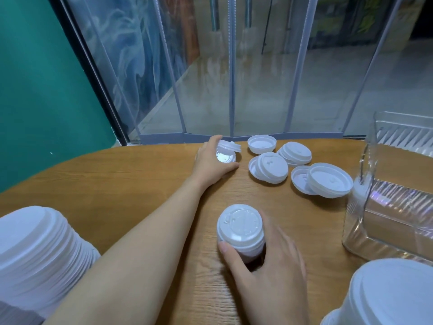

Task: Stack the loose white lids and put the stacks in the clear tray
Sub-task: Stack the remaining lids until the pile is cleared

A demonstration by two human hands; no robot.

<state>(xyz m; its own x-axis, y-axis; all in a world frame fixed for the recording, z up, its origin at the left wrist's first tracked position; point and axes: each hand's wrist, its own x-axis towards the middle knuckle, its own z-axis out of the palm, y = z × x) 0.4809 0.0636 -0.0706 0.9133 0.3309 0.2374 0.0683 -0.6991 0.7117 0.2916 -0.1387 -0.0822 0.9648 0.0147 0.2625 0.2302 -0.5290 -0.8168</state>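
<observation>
Fingers of the right hand (264,261) curl around a short lid stack (241,228) on the table (140,184). Farther off, the left hand (214,160) grips two lids (228,152), partly hiding them. Loose lids (302,165) lie beside the clear tray (389,207), cut off at right.

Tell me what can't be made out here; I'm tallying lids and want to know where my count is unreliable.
Head view only:
- Lids under the left hand: fingers cover them, number unclear.
- Short stack in the right hand: fingers hide its base.
- Big stack at left and big stack at right: cut off by the frame's edges.
- Clear tray: cut by the right edge; glare obscures its inside.
</observation>
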